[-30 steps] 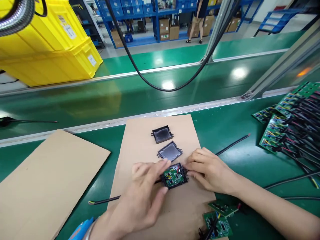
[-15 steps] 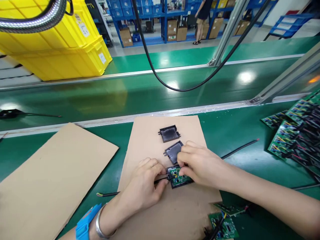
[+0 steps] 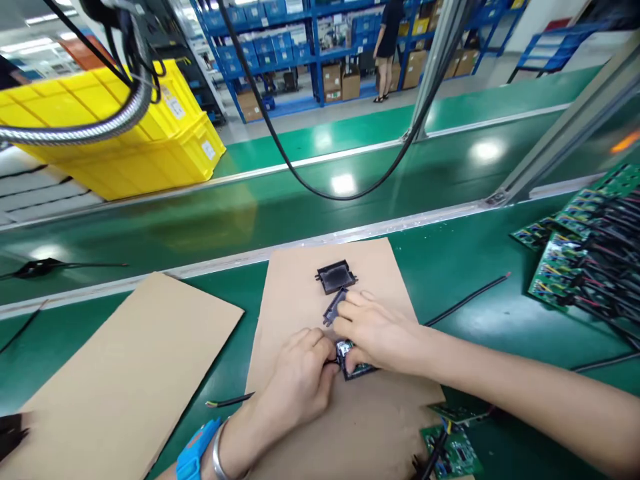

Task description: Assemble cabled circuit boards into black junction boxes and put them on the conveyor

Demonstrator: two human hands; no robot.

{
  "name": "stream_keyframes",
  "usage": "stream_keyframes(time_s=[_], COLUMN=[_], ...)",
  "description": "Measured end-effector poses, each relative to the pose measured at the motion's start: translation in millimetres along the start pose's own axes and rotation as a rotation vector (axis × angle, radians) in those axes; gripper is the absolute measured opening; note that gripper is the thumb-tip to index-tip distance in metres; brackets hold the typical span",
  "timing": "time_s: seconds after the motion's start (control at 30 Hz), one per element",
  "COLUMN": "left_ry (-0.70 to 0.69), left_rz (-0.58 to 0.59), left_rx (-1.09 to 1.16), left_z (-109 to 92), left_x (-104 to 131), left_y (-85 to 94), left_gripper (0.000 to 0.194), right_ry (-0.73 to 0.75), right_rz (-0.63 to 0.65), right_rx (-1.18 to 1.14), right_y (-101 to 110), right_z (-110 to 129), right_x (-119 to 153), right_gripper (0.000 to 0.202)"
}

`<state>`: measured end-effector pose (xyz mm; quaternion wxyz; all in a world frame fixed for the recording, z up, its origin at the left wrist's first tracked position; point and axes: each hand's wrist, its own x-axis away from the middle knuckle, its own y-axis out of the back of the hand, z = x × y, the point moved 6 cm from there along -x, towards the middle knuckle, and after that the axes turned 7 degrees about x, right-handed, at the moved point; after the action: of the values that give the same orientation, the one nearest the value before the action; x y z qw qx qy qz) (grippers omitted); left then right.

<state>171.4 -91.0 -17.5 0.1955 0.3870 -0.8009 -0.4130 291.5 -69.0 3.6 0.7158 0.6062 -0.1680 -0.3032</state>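
A green circuit board sits in a small black plastic case on the cardboard. My left hand is closed at the case's left end, its thumb and fingers pinching the black cable that enters there. Coloured wire tips show at that cable's far end, left of my wrist. From the right, my right hand curls over the board, thumb down on it, hiding most of it. A second case half is partly covered by my right fingers. Another black case half lies open side up beyond it.
Under the work lies a cardboard sheet; another cardboard sheet is at left. Wired boards are piled at right, and a loose board is near the front. A black cable hangs ahead. Yellow bins stand far left.
My right hand has shifted left over the board, covering more of it and of the second case half. My left hand keeps its pinch at the cable. The camera view has shifted.
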Motion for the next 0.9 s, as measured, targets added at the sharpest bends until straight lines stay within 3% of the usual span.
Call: stream_keyframes(time_s=[0.13,0.27,0.43,0.53,0.6,0.67,0.77,0.83,0.9], left_ry=[0.023,0.088,0.111,0.102,0.101,0.098,0.121,0.148,0.174], left_rz=[-0.005,0.038,0.07,0.078,0.03,-0.056,-0.14,-0.182,-0.204], left_rx=[-0.015,-0.01,-0.013,-0.001,-0.021,-0.115,-0.32,-0.35,-0.361], left_z=[-2,2,0,-5,-3,6,32,53,69], left_x=[0,-3,-2,2,-5,-27,-92,-145,-187], left_y=[2.9,3.0,0.9,16.0,40.3,72.3,114.2,130.9,134.6], left_gripper=[0.008,0.007,0.007,0.009,0.011,0.011,0.008,0.006,0.011], right_ry=[-0.13,-0.213,-0.24,-0.215,-0.225,-0.234,-0.28,-0.391,-0.481], right_rz=[-0.038,0.017,0.021,-0.007,-0.036,-0.097,-0.173,-0.157,-0.158], right_rx=[-0.169,-0.214,-0.151,-0.159,-0.182,-0.152,0.039,0.159,0.215], right_y=[17,15,2,11,26,48,78,88,93], right_z=[-28,-58,-74,-75,-87,-114,-174,-218,-250], right_x=[37,76,98,102,101,92,59,28,1], right_gripper=[0.031,0.045,0.016,0.013,0.013,0.016,0.02,0.022,0.025])
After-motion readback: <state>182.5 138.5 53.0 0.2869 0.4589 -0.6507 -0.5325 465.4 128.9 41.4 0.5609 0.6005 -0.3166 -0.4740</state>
